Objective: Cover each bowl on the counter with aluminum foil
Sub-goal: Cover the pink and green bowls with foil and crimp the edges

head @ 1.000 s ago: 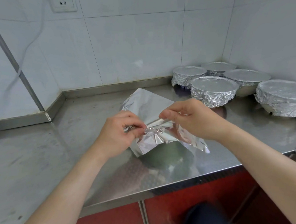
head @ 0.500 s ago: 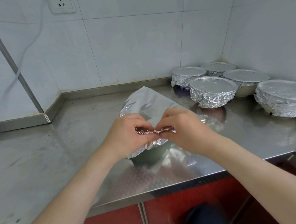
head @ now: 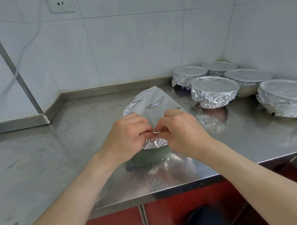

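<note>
Now the left hand (head: 128, 135) and right hand (head: 181, 133) meet, fingertips pinched on the near edge of the crinkled aluminium foil sheet (head: 152, 103), pressing it down over the pale green bowl (head: 146, 157) at the front of the stainless steel counter (head: 43, 152). 1 second ago the hands were apart and this edge stood raised; it is now folded under the rim. Crimping appears underway. 5 foil-covered bowls (head: 214, 93) wait in the right corner.

Steel counter (head: 63, 151) bears six foil-topped bowls (head: 213, 91); five clustered right.
</note>
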A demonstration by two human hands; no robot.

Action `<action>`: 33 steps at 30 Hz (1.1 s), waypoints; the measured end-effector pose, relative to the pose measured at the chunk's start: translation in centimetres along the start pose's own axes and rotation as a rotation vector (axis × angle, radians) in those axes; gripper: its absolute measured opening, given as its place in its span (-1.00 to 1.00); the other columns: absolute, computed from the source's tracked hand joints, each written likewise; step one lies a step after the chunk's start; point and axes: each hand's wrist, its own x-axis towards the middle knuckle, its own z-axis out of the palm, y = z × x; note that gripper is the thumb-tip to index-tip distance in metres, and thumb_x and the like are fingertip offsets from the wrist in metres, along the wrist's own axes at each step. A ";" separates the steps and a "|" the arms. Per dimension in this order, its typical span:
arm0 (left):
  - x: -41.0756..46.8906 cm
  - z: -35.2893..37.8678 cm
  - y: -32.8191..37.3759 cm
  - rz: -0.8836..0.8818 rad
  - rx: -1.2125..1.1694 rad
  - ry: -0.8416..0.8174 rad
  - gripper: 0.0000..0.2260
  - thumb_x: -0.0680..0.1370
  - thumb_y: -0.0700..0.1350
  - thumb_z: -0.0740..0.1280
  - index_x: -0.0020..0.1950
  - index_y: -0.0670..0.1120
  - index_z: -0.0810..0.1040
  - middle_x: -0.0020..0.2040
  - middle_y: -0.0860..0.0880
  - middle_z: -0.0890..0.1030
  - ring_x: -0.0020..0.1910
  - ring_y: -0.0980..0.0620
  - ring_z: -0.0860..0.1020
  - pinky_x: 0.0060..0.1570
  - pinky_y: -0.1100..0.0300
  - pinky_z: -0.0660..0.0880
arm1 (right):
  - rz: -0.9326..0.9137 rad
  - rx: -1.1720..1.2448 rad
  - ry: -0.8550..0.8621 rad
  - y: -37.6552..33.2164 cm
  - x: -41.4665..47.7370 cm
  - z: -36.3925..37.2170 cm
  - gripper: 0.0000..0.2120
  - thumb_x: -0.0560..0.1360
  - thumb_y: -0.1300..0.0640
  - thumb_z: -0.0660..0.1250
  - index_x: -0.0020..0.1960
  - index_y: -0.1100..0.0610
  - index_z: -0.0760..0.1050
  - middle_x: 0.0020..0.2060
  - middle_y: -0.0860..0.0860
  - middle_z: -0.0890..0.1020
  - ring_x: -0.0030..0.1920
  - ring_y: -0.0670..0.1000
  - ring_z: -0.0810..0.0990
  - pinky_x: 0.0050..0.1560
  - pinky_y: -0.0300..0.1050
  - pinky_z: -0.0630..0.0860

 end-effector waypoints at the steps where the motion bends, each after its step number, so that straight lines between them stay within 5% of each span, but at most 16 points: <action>1: 0.2 -0.2 -0.1 -0.006 -0.016 -0.011 -0.83 0.46 -0.04 0.41 -0.24 -0.12 0.66 -0.28 0.06 0.60 -0.25 0.06 0.50 -0.21 0.21 0.44 | 0.012 0.005 0.009 -0.1 0.0 -0.1 -0.85 0.25 0.15 0.60 -0.29 0.09 0.63 -0.43 0.03 0.50 -0.41 0.13 0.51 -0.40 -0.17 0.27; 6: 0.3 -1.5 0.0 -0.117 -0.168 -0.075 -0.93 0.36 -0.09 0.48 -0.22 -0.07 0.72 -0.29 0.10 0.58 -0.26 0.19 0.49 -0.21 0.36 0.39 | 0.060 0.042 -0.086 -0.4 -0.1 -1.2 -0.87 0.43 -0.06 0.43 -0.11 -0.02 0.67 -0.25 -0.06 0.57 -0.18 0.05 0.55 -0.14 -0.02 0.47; 9: -0.1 -2.4 -0.8 -0.188 -0.221 -0.059 -0.85 0.35 -0.05 0.51 -0.10 0.02 0.73 -0.24 0.13 0.60 -0.22 0.22 0.49 -0.21 0.43 0.36 | 0.122 0.184 -0.114 0.4 -0.1 -2.6 -0.88 0.50 -0.01 0.39 -0.05 -0.01 0.68 -0.16 -0.07 0.60 -0.10 -0.02 0.56 -0.04 -0.03 0.47; 13: -0.2 -3.0 -1.2 -0.213 -0.176 -0.022 -0.90 0.36 0.02 0.49 -0.15 0.08 0.72 -0.21 0.13 0.60 -0.13 0.15 0.50 -0.11 0.37 0.38 | 0.202 0.333 -0.165 1.4 -0.1 -3.3 -0.89 0.53 0.09 0.38 -0.04 0.04 0.69 -0.11 -0.11 0.66 -0.09 -0.14 0.58 -0.13 -0.39 0.37; 16: 0.0 -2.0 -0.2 -0.175 -0.143 -0.048 -0.87 0.37 0.04 0.49 -0.12 0.06 0.73 -0.19 0.14 0.60 -0.13 0.20 0.50 -0.08 0.37 0.39 | 0.201 0.347 -0.211 1.4 0.1 -3.1 -0.92 0.49 0.07 0.43 -0.06 0.00 0.70 -0.13 -0.16 0.65 -0.14 -0.20 0.56 -0.16 -0.43 0.34; 20: 0.0 -0.6 0.3 -0.094 -0.099 -0.074 -0.88 0.41 0.00 0.46 -0.10 0.01 0.72 -0.21 0.13 0.59 -0.20 0.13 0.50 -0.16 0.21 0.45 | 0.196 0.333 -0.249 1.1 0.2 -2.9 -0.92 0.46 0.04 0.46 -0.06 -0.04 0.70 -0.15 -0.16 0.64 -0.20 -0.22 0.53 -0.13 -0.37 0.35; 24: 0.0 -0.4 0.1 -0.052 -0.067 -0.054 -0.90 0.40 -0.10 0.47 -0.11 -0.04 0.73 -0.23 0.08 0.60 -0.24 0.10 0.49 -0.21 0.19 0.43 | 0.151 0.211 -0.261 1.1 0.1 -2.6 -0.89 0.45 -0.06 0.44 -0.04 -0.10 0.65 -0.12 -0.15 0.60 -0.11 -0.10 0.54 0.03 -0.02 0.44; 28: -0.1 -0.4 0.1 -0.100 -0.125 -0.031 -0.89 0.42 -0.06 0.47 -0.10 -0.02 0.73 -0.22 0.11 0.60 -0.23 0.11 0.51 -0.19 0.22 0.45 | 0.008 -0.049 -0.133 0.4 -0.8 -1.0 -0.88 0.46 -0.01 0.39 -0.05 -0.02 0.62 -0.16 -0.07 0.57 -0.08 0.04 0.54 -0.08 0.03 0.41; 33: 0.4 -0.5 0.9 -0.266 -0.240 -0.042 -0.77 0.37 0.21 0.42 -0.03 0.19 0.65 -0.20 0.15 0.61 -0.16 0.12 0.55 -0.13 0.15 0.49 | -0.023 -0.121 0.073 0.3 -1.1 0.5 -0.91 0.37 0.09 0.35 -0.19 0.09 0.60 -0.26 -0.01 0.55 -0.23 0.10 0.52 -0.31 -0.05 0.41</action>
